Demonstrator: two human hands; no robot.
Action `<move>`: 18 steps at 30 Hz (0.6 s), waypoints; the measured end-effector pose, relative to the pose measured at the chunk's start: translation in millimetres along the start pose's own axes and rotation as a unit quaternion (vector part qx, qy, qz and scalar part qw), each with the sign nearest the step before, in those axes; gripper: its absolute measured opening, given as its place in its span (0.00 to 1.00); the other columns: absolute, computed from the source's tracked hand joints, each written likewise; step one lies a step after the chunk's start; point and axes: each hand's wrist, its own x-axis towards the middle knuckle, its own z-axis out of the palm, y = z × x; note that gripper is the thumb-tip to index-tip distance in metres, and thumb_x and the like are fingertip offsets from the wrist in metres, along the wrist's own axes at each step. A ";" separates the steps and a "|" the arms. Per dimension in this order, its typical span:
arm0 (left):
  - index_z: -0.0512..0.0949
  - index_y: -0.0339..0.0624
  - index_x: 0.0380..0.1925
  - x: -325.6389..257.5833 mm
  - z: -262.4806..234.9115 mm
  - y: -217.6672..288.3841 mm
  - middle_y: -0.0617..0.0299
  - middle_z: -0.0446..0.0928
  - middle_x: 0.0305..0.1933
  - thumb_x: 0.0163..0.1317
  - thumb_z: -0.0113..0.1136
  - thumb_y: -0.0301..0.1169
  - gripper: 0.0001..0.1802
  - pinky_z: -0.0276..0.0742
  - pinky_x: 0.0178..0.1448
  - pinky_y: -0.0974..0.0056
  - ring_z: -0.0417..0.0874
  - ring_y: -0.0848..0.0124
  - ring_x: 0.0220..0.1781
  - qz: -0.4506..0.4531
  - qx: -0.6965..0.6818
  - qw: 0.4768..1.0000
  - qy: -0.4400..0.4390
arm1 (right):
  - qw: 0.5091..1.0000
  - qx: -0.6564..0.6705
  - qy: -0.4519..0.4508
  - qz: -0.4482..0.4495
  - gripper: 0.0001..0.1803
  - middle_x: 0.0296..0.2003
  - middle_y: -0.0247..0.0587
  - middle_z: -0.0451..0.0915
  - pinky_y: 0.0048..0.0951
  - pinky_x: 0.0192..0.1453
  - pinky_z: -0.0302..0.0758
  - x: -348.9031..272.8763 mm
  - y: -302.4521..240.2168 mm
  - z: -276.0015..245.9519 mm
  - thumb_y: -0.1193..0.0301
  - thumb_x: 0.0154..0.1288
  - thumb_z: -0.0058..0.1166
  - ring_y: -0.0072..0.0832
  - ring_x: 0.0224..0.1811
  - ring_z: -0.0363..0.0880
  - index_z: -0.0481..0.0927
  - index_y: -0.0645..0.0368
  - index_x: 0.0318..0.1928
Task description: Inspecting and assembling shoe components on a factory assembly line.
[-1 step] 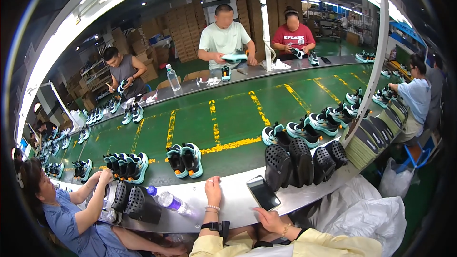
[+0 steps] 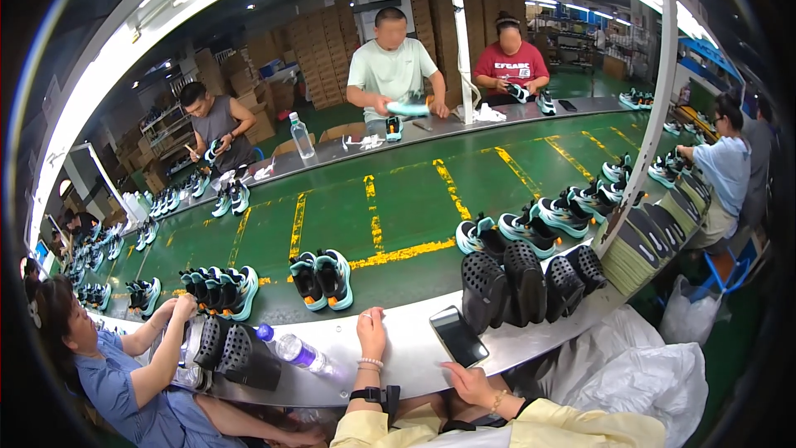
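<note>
Our left hand (image 2: 371, 333) rests on the shiny table (image 2: 414, 333), close to the green belt (image 2: 414, 216). Its fingers are bent, and we cannot tell if they are wrapped around anything. Our right hand (image 2: 471, 385) is by the near end of the black phone (image 2: 458, 337). We cannot tell if it touches the phone, or how wide its fingers are. The phone lies flat on the table, just beside some black clogs (image 2: 524, 282). We see two black and light blue shoes (image 2: 322, 280) side by side on the belt, past our left hand and to its left. A bottle with a purple label (image 2: 297, 353) lies on its side on the table.
</note>
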 end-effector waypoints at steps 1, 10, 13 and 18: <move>0.83 0.33 0.33 0.0 1.6 1.6 0.50 0.82 0.36 0.73 0.47 0.34 0.19 0.76 0.51 0.57 0.82 0.57 0.42 0.001 -0.001 1.000 -0.001 | 1.000 0.006 0.007 -0.002 0.17 0.23 0.49 0.79 0.41 0.24 0.74 0.0 -0.1 -0.8 0.71 0.70 0.50 0.45 0.21 0.80 0.79 0.50 0.57; 0.83 0.33 0.33 -1.7 8.8 1.3 0.50 0.83 0.36 0.73 0.48 0.34 0.18 0.76 0.52 0.56 0.82 0.56 0.43 -0.002 0.004 1.000 0.002 | 1.000 -0.009 -0.008 -0.006 0.14 0.26 0.47 0.83 0.39 0.26 0.76 -1.2 2.2 -9.5 0.68 0.72 0.51 0.43 0.22 0.82 0.80 0.52 0.55; 0.83 0.32 0.34 -1.9 10.1 3.0 0.51 0.84 0.35 0.74 0.48 0.33 0.18 0.77 0.49 0.60 0.83 0.61 0.40 0.019 0.021 1.000 0.007 | 1.000 -0.005 0.003 -0.014 0.13 0.27 0.46 0.84 0.38 0.26 0.76 -2.6 7.0 -7.6 0.67 0.72 0.52 0.42 0.23 0.82 0.81 0.52 0.53; 0.83 0.33 0.33 -3.6 12.4 5.1 0.50 0.83 0.35 0.72 0.50 0.33 0.17 0.77 0.50 0.59 0.83 0.60 0.41 0.023 0.026 0.999 0.008 | 1.000 0.000 0.009 -0.019 0.13 0.27 0.47 0.83 0.35 0.27 0.77 -3.2 7.0 -11.4 0.67 0.72 0.52 0.41 0.24 0.83 0.84 0.50 0.52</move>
